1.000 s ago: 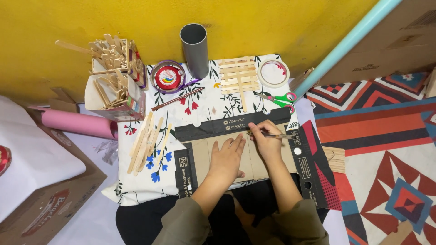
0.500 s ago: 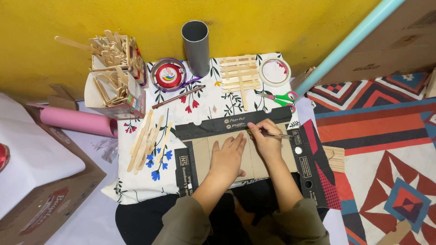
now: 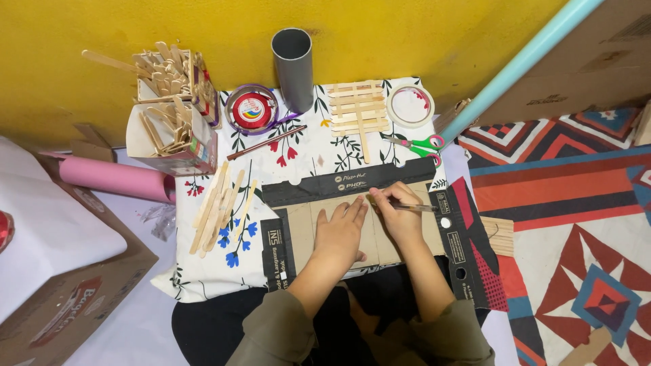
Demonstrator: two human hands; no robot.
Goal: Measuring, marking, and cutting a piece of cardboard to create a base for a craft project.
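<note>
On flattened cardboard, left hand presses flat; right hand pinches pencil.

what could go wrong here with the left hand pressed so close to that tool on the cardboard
The left hand lies flat on the flattened cardboard box, fingertips right beside the thin tool in the right hand; if it is a blade, which I cannot tell, a slip might nick them. The cardboard overhangs the floral cloth toward the lap, so it may flex or shift under pressure. The loose craft sticks beside it could get nudged.
</note>
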